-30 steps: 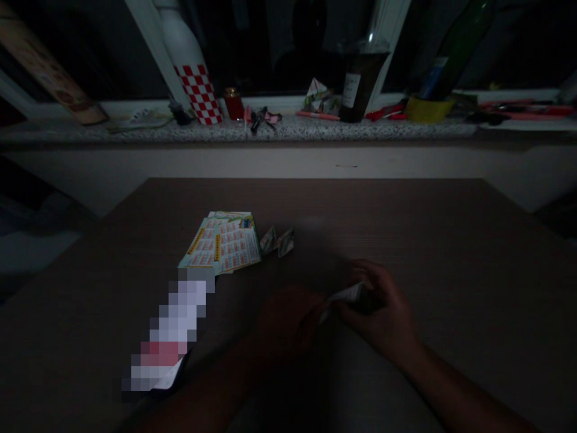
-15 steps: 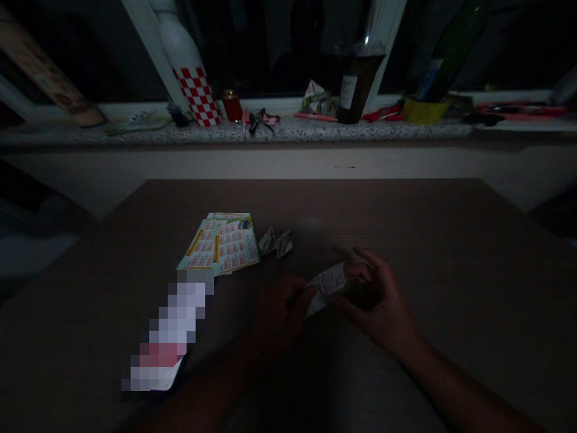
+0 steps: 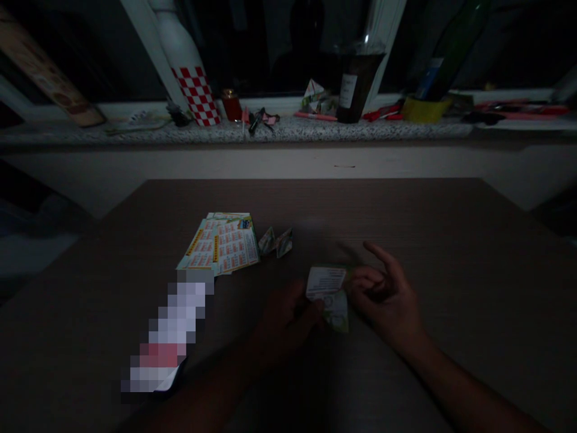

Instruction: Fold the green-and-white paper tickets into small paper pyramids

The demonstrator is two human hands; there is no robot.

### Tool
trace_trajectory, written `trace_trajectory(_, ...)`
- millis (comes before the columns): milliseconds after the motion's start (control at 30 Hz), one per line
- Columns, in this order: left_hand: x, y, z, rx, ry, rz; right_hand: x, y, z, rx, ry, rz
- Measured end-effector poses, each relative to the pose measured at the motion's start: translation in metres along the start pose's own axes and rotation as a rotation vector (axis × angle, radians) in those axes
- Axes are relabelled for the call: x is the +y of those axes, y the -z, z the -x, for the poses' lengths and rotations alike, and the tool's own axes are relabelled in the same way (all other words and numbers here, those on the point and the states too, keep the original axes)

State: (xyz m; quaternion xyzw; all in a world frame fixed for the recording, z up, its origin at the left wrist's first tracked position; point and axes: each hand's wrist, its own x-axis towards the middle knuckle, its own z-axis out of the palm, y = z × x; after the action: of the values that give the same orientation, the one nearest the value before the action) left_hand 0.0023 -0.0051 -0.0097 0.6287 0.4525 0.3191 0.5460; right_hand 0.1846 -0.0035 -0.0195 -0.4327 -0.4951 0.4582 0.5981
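Note:
A small folded paper slip, printed with text on its pale side and greenish below, is held above the table between both hands. My left hand is closed on its left side, with the thumb lying over the lower part. At the right edge of the slip, the thumb and curled fingers of my right hand come together on its corner, while one finger points up and away. The contact there is dim. Behind my left hand stands a small zigzag-folded paper piece.
Several printed paper slips are stacked on the table, left of the folded piece. A phone with a blurred screen lies nearer me. On the granite windowsill stand a red-checkered bottle, a dark container and yellow tape.
The paper slip has been turned and opened out, showing a text panel above a greenish one. My right hand has closed in on its right edge.

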Motion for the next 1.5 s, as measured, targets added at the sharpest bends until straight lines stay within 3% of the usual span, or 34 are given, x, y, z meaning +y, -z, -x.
trace_trajectory(133, 0.001, -0.001, -0.004, 0.054, 0.073, 0.339, 0.003, 0.007, 0.002, -0.012, 0.149, 0.119)
trace_trajectory(267, -0.002, 0.0, -0.01, 0.073, 0.152, 0.562, 0.003, 0.011, 0.002, -0.158, 0.271, 0.364)
trace_trajectory(433, -0.008, 0.0, -0.011, -0.029, 0.183, 0.62, 0.0, 0.009, -0.002, -0.368, 0.357, 0.377)
trace_trajectory(600, -0.009, -0.002, -0.011, -0.05, 0.166, 0.608, 0.004, 0.01, -0.003, -0.37, 0.333, 0.351)
trace_trajectory(800, -0.007, 0.004, -0.008, 0.073, 0.005, 0.473, 0.0, 0.011, -0.005, -0.293, 0.286, 0.311)
trace_trajectory(1000, -0.011, 0.013, -0.006, 0.092, -0.233, 0.15, -0.003, 0.01, -0.007, -0.274, 0.27, 0.293)
trace_trajectory(1200, -0.011, 0.017, -0.008, 0.146, -0.331, -0.161, 0.0, 0.01, -0.005, -0.265, 0.238, 0.285)
trace_trajectory(1500, -0.007, 0.018, -0.01, 0.153, -0.398, -0.21, 0.003, 0.011, -0.004, -0.285, 0.239, 0.28)
